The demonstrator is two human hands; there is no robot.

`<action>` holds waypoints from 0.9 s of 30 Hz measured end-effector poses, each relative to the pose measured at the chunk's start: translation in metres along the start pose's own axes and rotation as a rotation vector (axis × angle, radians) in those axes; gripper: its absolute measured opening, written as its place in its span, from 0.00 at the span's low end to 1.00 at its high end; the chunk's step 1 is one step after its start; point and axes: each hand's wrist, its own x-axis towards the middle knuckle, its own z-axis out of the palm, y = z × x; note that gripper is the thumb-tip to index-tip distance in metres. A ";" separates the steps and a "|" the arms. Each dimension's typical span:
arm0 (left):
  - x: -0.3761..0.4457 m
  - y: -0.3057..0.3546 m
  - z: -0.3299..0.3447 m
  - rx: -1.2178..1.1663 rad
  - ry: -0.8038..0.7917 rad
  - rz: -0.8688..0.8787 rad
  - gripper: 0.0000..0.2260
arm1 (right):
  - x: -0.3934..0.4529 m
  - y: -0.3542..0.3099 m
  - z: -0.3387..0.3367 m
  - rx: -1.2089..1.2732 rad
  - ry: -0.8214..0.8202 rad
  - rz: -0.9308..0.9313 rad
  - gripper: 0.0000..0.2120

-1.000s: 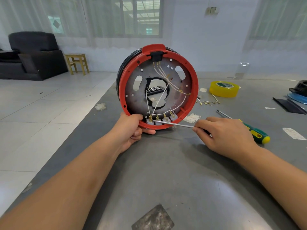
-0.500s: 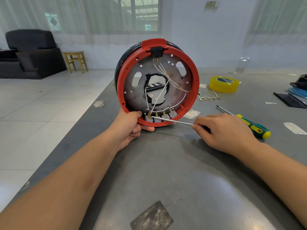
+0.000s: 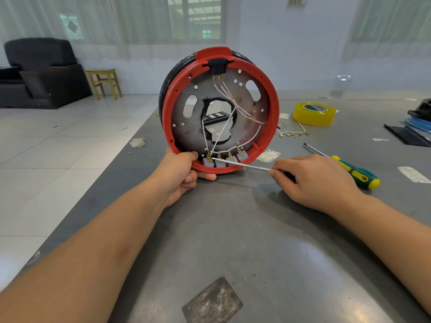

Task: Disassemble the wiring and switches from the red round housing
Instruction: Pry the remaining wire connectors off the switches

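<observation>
Red round housing (image 3: 275, 108) stands upright on its edge on the grey table (image 3: 256, 241), near the table's left side, with its open face turned toward us. We note a red rim around a grey metal plate (image 3: 196, 127) pierced by small holes, two oval slots and a ragged central opening. A black connector block (image 3: 218, 65) sits at the top under a red tab. White wires (image 3: 224, 127) run from it across the plate, down to four grey switches (image 3: 224, 159) set in a row along the bottom of the rim, each with brass terminals.

Our left hand (image 3: 184, 173) grips the lower left rim, thumb inside and fingers curled beneath. Our right hand (image 3: 312, 180) pinches a thin metal tool (image 3: 240, 164), whose tip touches the terminal of the leftmost switch.

On the table to the right lie a green and yellow screwdriver (image 3: 354, 171), a roll of yellow tape (image 3: 313, 114) and some loose wires with brass ends (image 3: 292, 132).
</observation>
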 end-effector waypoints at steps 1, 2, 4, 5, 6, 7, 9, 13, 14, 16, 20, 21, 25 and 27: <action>0.000 0.000 0.000 0.000 0.002 0.004 0.07 | 0.000 0.000 0.000 0.000 -0.001 -0.001 0.19; 0.001 -0.001 0.000 -0.001 0.004 0.007 0.08 | 0.000 -0.001 0.000 -0.001 -0.008 -0.001 0.19; 0.001 -0.001 -0.001 0.000 0.005 0.001 0.10 | 0.001 -0.001 0.000 -0.002 -0.023 0.001 0.18; 0.002 -0.001 -0.002 0.002 0.005 -0.003 0.10 | 0.001 -0.001 0.001 -0.004 -0.025 0.001 0.18; 0.002 -0.001 -0.002 0.003 0.004 -0.005 0.10 | 0.001 -0.001 0.001 -0.006 -0.024 0.001 0.18; 0.002 -0.001 -0.002 0.001 0.003 -0.005 0.10 | 0.001 -0.001 0.001 -0.006 -0.022 0.001 0.18; 0.002 -0.001 -0.002 -0.002 0.003 -0.002 0.10 | 0.001 -0.001 0.001 -0.002 -0.015 0.003 0.18; 0.001 -0.001 -0.001 0.006 0.003 0.000 0.10 | 0.000 -0.001 0.001 0.014 -0.024 0.003 0.18; 0.001 -0.001 -0.001 0.007 0.004 0.003 0.11 | 0.000 -0.001 0.001 0.015 -0.026 0.001 0.18; 0.000 -0.001 -0.001 0.005 0.006 0.012 0.11 | 0.000 -0.001 0.000 0.019 -0.030 0.005 0.18; -0.001 0.000 0.000 0.009 -0.003 0.018 0.11 | 0.000 -0.002 0.000 0.024 -0.032 0.015 0.18; -0.001 0.000 -0.001 0.011 -0.007 0.017 0.11 | -0.001 -0.003 0.000 0.018 -0.026 0.018 0.18; 0.000 -0.001 -0.001 0.005 -0.009 0.011 0.09 | -0.002 -0.006 0.001 -0.007 0.013 0.019 0.20; 0.001 -0.001 -0.001 -0.005 -0.004 0.011 0.08 | -0.002 -0.008 0.001 -0.022 0.024 0.019 0.21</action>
